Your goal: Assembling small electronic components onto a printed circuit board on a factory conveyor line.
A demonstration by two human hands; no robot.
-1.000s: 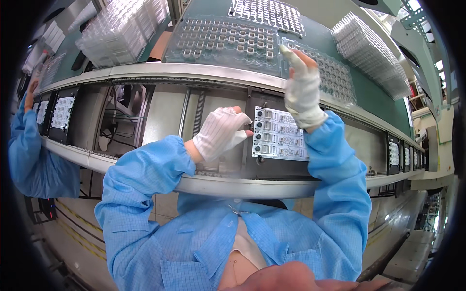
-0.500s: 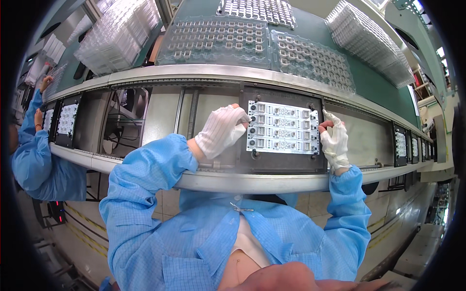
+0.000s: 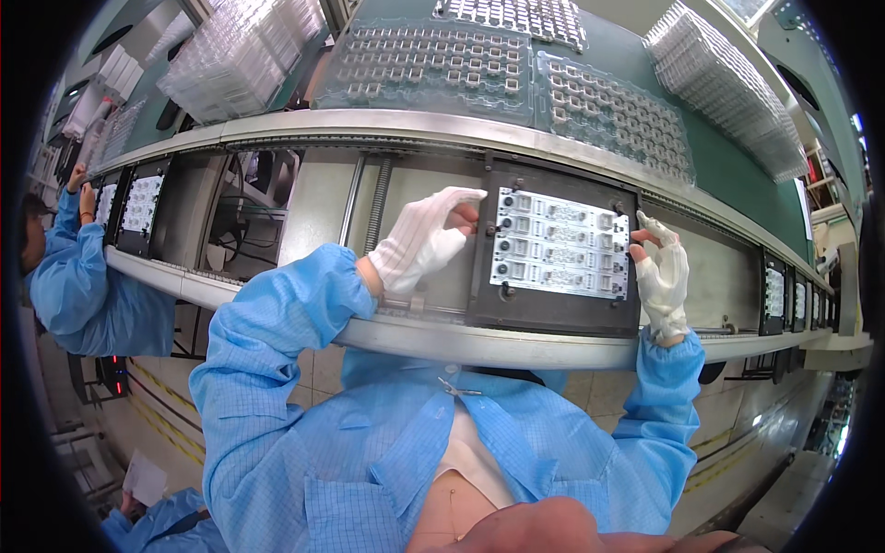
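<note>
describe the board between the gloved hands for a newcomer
Find the metal-railed conveyor crossing the view. Near its middle, between the gloved left hand and right hand, a black plate bears a white board. It looks far bigger than the other boards.

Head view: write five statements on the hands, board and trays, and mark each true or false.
1. The white circuit board lies on a dark plate. True.
2. Both gloves are black. False: the left hand and right hand wear white gloves.
3. The right hand is by the plate's right edge. True.
4. The board is left of the left hand. False: it lies between the two hands.
5. A stack of clear trays stands at the right on the green table. True.
</note>
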